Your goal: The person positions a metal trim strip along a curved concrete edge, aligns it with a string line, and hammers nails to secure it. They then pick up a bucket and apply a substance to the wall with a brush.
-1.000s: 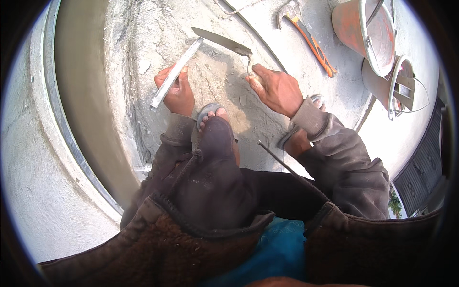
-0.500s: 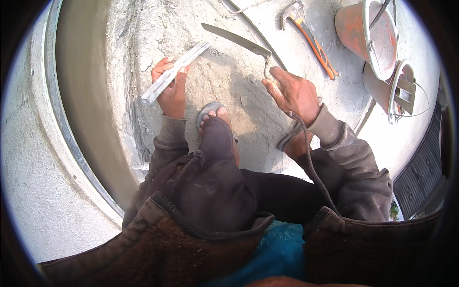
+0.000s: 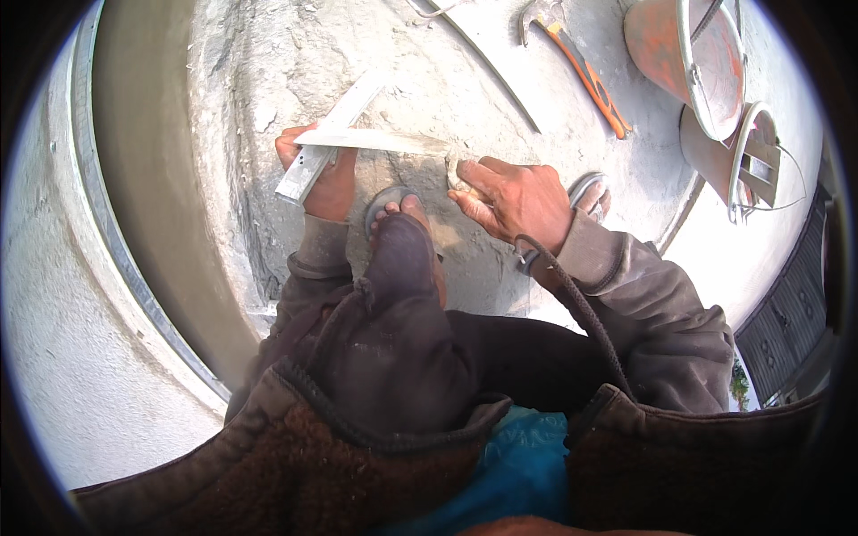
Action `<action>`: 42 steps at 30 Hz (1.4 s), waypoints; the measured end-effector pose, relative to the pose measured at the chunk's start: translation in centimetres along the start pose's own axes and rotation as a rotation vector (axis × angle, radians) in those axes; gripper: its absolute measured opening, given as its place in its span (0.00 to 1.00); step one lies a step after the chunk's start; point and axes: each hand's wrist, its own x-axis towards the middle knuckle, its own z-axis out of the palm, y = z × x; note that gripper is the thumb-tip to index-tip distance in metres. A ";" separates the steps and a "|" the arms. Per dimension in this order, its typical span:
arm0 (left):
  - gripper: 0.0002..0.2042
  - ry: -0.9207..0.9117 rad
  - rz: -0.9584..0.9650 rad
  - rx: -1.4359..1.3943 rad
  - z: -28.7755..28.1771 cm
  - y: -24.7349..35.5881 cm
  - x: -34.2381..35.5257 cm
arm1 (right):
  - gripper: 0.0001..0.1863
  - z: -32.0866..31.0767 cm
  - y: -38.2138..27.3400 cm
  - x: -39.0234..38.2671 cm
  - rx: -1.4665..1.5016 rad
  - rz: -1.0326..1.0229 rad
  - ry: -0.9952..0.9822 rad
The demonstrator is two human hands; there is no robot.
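In my left hand (image 3: 331, 189) is a straight pale strip (image 3: 356, 96) with small dark holes near its lower end; the fingers are closed round its middle. My right hand (image 3: 523, 198) grips the cement-crusted handle (image 3: 454, 171) of a long-bladed knife (image 3: 380, 140). The knife's blade points left and lies across the strip, just above my left thumb. Part of my left hand is hidden behind the strip and blade. Both hands are above rough, dusty ground (image 3: 420, 98), in front of my sandalled feet.
A claw hammer (image 3: 590, 80) with an orange and black handle lies at the far right, beside two mortar-stained buckets (image 3: 657, 54). Flat metal pieces (image 3: 760, 170) stick out of the nearer one. A thin dark rod (image 3: 487, 61) lies ahead. Along the left runs a smooth grey-brown band (image 3: 147, 196).
My right hand has moved left and slightly nearer, bringing the knife blade from the ground ahead onto the strip. My left hand has tilted the strip more steeply. My right foot has shifted.
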 end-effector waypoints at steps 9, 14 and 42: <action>0.20 -0.001 -0.054 -0.363 -1.2 -0.4 1.3 | 0.19 0.6 4.4 2.9 0.098 0.103 0.390; 0.20 -0.115 -0.043 -0.357 -2.2 0.9 2.3 | 0.20 -2.7 9.2 3.0 -0.258 0.197 0.796; 0.10 -0.691 -0.760 -0.453 16.4 29.7 16.1 | 0.20 -23.8 12.9 -16.8 0.444 0.605 0.676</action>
